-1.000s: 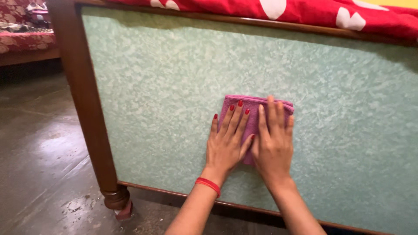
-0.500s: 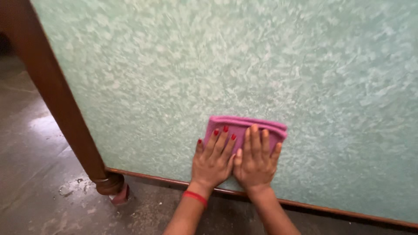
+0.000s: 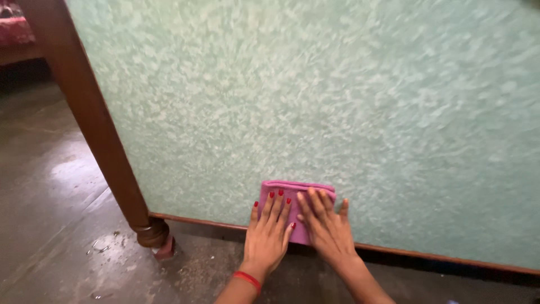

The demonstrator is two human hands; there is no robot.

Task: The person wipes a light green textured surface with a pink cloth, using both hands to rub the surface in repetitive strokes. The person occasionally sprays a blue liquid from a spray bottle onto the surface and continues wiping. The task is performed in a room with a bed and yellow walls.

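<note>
A folded pink cloth (image 3: 292,190) lies flat against the mottled green panel (image 3: 315,107) of a bed's end board, low down near the bottom wooden rail (image 3: 450,259). My left hand (image 3: 269,233), with red nails and a red bangle at the wrist, presses its fingers on the cloth's left half. My right hand (image 3: 326,228) lies beside it with its fingers spread over the cloth's right half. Both palms sit below the cloth, over the bottom rail.
A dark wooden bedpost (image 3: 93,121) slants down on the left and ends in a turned foot (image 3: 153,233) on the grey, dusty floor (image 3: 56,236). Part of a red patterned piece of furniture (image 3: 12,28) shows at the top left.
Both hands have slid the pink cloth down the green panel, from its middle to just above the bottom rail. The view has moved closer and lower.
</note>
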